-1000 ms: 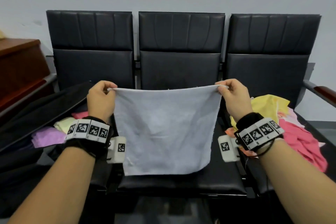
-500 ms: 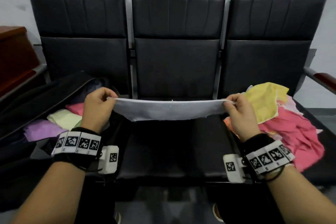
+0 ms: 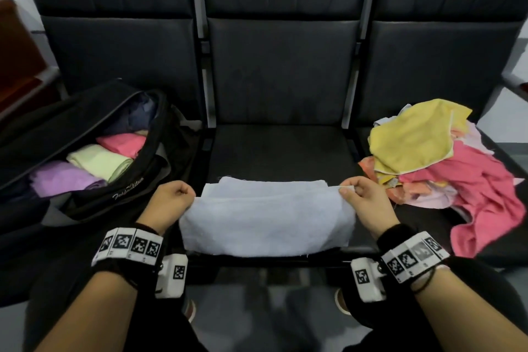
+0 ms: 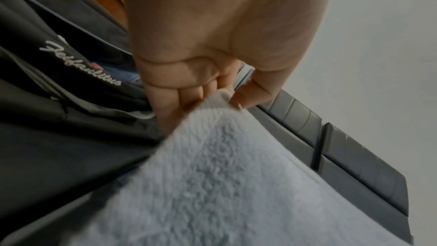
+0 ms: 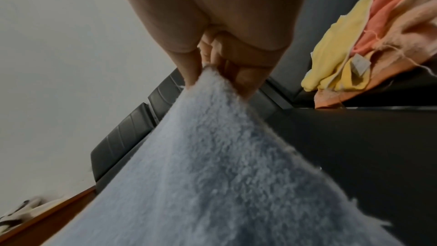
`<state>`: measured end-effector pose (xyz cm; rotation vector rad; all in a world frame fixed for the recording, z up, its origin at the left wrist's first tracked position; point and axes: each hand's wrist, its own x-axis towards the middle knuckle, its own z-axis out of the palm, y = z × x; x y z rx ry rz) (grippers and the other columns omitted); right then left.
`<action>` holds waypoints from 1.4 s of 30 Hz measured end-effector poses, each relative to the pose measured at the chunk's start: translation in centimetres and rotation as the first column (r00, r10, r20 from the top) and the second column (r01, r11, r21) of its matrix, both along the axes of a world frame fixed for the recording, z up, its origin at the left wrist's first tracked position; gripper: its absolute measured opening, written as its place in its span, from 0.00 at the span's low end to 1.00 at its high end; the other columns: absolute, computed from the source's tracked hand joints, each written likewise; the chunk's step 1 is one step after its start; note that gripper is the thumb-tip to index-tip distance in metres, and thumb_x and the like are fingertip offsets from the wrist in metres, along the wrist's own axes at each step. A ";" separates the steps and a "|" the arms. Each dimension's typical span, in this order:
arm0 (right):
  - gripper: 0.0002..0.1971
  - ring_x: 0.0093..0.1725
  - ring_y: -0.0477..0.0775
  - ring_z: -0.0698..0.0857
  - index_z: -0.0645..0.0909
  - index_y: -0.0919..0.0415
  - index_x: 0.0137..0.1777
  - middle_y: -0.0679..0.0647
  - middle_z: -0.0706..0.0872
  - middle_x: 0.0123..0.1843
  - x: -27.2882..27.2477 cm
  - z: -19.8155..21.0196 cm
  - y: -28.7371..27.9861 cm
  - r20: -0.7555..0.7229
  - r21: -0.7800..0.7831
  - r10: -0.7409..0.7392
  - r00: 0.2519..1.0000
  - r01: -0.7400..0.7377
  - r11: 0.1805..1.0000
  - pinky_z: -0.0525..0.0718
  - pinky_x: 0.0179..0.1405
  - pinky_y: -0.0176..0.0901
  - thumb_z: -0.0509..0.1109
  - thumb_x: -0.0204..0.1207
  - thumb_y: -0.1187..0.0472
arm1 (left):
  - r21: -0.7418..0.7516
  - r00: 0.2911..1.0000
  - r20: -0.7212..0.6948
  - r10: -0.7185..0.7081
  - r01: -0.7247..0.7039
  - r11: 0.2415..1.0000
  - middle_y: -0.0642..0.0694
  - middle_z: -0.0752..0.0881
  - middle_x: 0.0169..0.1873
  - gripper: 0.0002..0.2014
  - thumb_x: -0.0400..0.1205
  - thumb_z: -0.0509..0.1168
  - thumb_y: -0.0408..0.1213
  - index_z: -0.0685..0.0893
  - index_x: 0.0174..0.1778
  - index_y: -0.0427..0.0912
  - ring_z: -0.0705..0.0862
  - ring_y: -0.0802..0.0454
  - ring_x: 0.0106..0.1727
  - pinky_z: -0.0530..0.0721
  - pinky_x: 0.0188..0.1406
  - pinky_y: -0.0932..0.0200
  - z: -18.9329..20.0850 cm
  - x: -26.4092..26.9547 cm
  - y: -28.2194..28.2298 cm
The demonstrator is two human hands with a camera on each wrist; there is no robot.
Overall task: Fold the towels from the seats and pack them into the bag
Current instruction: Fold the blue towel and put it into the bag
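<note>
A light grey-blue towel (image 3: 265, 217) lies on the front of the middle seat (image 3: 280, 148), its upper layer doubled back toward me. My left hand (image 3: 174, 203) pinches its left corner and my right hand (image 3: 363, 197) pinches its right corner. Both wrist views show that pinch up close: towel (image 4: 212, 184) between thumb and fingers of the left hand (image 4: 224, 98), towel (image 5: 212, 166) in the right hand (image 5: 212, 74). The open black bag (image 3: 94, 168) sits on the left seat and holds folded purple, pale green and pink towels.
A loose heap of towels (image 3: 445, 168), yellow on top of pink and orange, covers the right seat. Black seat backs stand behind all three seats. A wooden piece of furniture (image 3: 17, 51) stands at the far left.
The towel was held up spread out, then lowered flat over the seat. Now both hands have drawn the held edge back toward me, laying the towel doubled on the seat front.
</note>
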<state>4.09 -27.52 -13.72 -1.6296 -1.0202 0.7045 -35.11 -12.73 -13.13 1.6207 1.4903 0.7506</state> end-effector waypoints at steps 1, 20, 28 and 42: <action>0.06 0.38 0.44 0.87 0.84 0.58 0.44 0.49 0.90 0.38 0.1 -0.3 0.3 -0.009 -0.008 -0.017 1.000 0.017 1.000 0.82 0.39 0.40 0.71 0.78 0.70 | -0.002 1.000 0.008 0.012 -0.012 1.000 0.50 0.81 0.25 0.12 0.75 0.64 0.19 0.85 0.32 0.39 0.76 0.54 0.30 0.73 0.32 0.61 -0.3 0.2 0.1; 0.16 0.46 0.53 0.85 0.80 0.56 0.62 0.48 0.85 0.42 3.0 -5.8 7.6 0.252 -0.323 -0.106 0.962 0.186 0.928 0.74 0.48 0.42 0.75 0.76 0.57 | -0.055 0.993 -0.049 0.104 -0.106 0.993 0.46 0.85 0.54 0.18 0.82 0.67 0.28 0.80 0.68 0.41 0.85 0.43 0.53 0.80 0.58 0.53 -6.1 4.5 7.4; 0.10 0.45 0.53 0.82 0.81 0.50 0.51 0.46 0.84 0.42 2.3 -8.1 4.6 0.346 -0.590 0.101 0.933 0.133 0.796 0.78 0.44 0.44 0.73 0.75 0.49 | -0.083 0.961 -0.275 0.014 -0.038 0.996 0.51 0.81 0.35 0.09 0.76 0.68 0.28 0.87 0.43 0.49 0.81 0.51 0.39 0.73 0.37 0.61 -8.7 2.6 3.8; 0.12 0.49 0.68 0.87 0.80 0.77 0.49 0.65 0.86 0.49 3.9 -4.3 3.9 -0.177 -0.545 -0.228 0.957 0.098 0.833 0.82 0.52 0.57 0.74 0.73 0.67 | -0.256 0.959 -0.253 -0.127 0.060 0.965 0.53 0.90 0.44 0.13 0.78 0.67 0.30 0.88 0.34 0.55 0.87 0.51 0.50 0.82 0.55 0.59 -7.6 4.6 1.5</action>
